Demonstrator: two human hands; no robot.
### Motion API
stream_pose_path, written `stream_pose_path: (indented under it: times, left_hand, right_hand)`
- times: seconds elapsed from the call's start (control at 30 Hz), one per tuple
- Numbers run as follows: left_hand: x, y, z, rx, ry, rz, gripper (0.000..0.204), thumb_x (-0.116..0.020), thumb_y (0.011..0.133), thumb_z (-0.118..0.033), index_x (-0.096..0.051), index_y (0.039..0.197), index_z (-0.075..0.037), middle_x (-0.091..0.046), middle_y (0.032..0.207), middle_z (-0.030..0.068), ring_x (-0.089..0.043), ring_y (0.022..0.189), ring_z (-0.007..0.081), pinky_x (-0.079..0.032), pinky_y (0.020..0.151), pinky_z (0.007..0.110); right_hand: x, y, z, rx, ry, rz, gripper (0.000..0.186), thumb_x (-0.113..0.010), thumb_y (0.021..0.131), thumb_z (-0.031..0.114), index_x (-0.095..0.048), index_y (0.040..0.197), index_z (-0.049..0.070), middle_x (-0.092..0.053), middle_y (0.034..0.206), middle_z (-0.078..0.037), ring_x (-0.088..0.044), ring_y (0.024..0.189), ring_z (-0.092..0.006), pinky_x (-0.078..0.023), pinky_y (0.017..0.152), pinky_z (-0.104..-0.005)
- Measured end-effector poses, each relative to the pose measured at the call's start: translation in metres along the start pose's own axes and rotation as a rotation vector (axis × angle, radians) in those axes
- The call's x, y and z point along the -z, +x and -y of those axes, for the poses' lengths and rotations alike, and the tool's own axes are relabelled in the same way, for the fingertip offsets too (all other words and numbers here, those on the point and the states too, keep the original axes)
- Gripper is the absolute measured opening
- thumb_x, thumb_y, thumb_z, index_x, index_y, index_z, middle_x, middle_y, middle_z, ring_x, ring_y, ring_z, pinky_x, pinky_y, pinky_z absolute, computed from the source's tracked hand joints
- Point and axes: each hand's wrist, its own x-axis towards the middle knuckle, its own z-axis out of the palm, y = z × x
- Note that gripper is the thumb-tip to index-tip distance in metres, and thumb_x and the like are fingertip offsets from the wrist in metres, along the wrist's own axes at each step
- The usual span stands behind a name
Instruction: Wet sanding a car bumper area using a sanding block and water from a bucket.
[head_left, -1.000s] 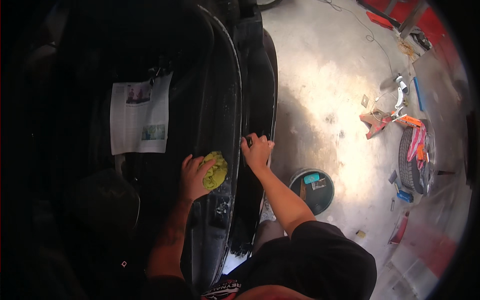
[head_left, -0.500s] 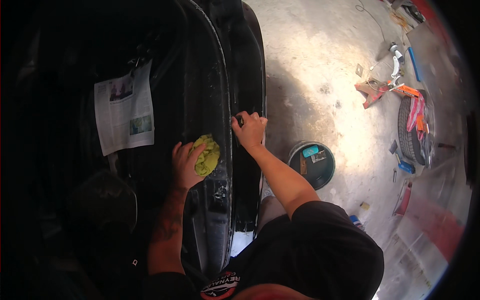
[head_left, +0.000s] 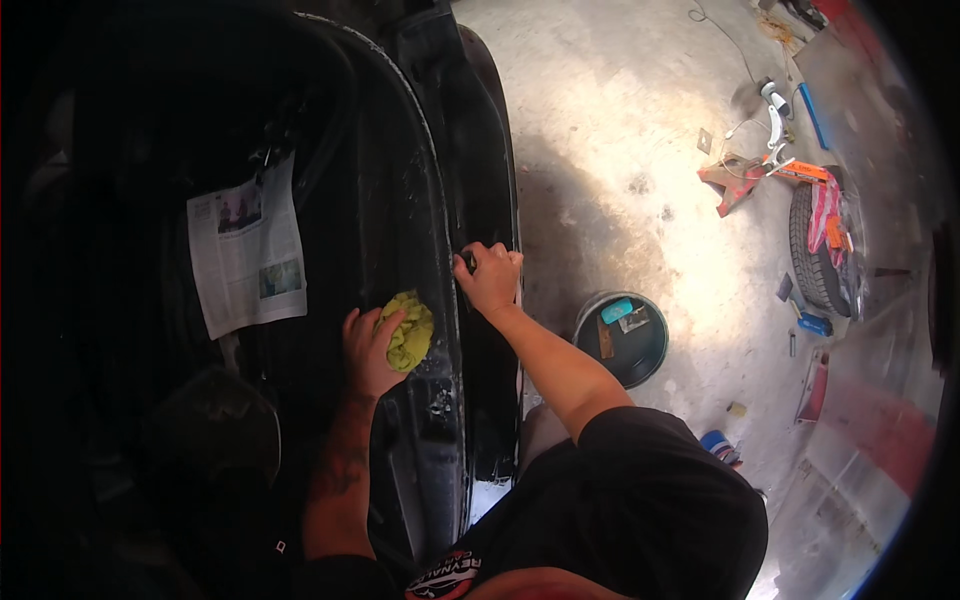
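My left hand is closed around a crumpled yellow-green cloth, which rests on the black inner ledge of a vehicle body. To its right, my right hand is at the outer black panel, beyond a raised, worn edge. Its fingers are bent over, with the thumb toward that edge. Something dark shows between thumb and fingers, too small and shaded to name. A sheet of newspaper lies inside the dark body, left of the cloth.
On the concrete floor at right stands a dark bucket holding a turquoise block and flat pieces. Farther right are a red stand, a tire and a blue bar. A dark rounded shape sits at left.
The view has shifted, so the vehicle, newspaper and both hands appear lower in the picture. Both hands keep much the same grip and place on the body.
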Motion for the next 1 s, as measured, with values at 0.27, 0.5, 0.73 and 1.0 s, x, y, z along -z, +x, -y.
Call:
stream_pose_path:
  times: [0.27,0.5,0.73,1.0]
  left_hand:
    - [-0.001,0.000,0.001,0.010,0.017,-0.022,0.072,-0.089,0.058,-0.025,-0.063,0.125,-0.015,-0.058,0.117,0.0141,-0.057,0.111,0.0322,-0.035,0.109,0.055]
    - [0.000,-0.001,0.001,0.014,0.005,-0.010,0.072,-0.089,0.058,-0.024,-0.063,0.124,-0.014,-0.059,0.117,0.0143,-0.057,0.112,0.0322,-0.035,0.109,0.056]
    - [0.004,0.001,-0.002,0.018,0.016,-0.003,0.073,-0.089,0.057,-0.023,-0.063,0.124,-0.015,-0.059,0.117,0.0139,-0.057,0.112,0.0325,-0.036,0.109,0.055]
    - [0.004,0.001,-0.002,-0.007,0.002,-0.003,0.077,-0.090,0.054,-0.018,-0.062,0.125,-0.013,-0.057,0.118,0.0147,-0.055,0.114,0.0353,-0.035,0.109,0.056]
  right_hand:
    - [-0.002,0.001,0.001,0.027,-0.015,-0.020,0.017,-0.077,0.077,0.029,-0.069,0.083,0.016,-0.062,0.070,-0.003,-0.059,0.077,-0.0243,-0.036,0.075,-0.0409]
    - [-0.003,0.000,0.000,0.035,-0.028,-0.045,0.017,-0.077,0.077,0.029,-0.069,0.083,0.015,-0.063,0.070,-0.004,-0.059,0.077,-0.0247,-0.036,0.075,-0.0413]
    - [-0.002,-0.001,-0.001,0.019,-0.015,-0.006,0.018,-0.075,0.080,0.031,-0.069,0.086,0.016,-0.063,0.073,-0.006,-0.059,0.080,-0.0256,-0.036,0.078,-0.0415]
    - [-0.001,0.000,-0.001,0.005,-0.026,-0.001,0.017,-0.075,0.079,0.031,-0.069,0.086,0.016,-0.062,0.072,-0.005,-0.059,0.079,-0.0248,-0.036,0.078,-0.0414]
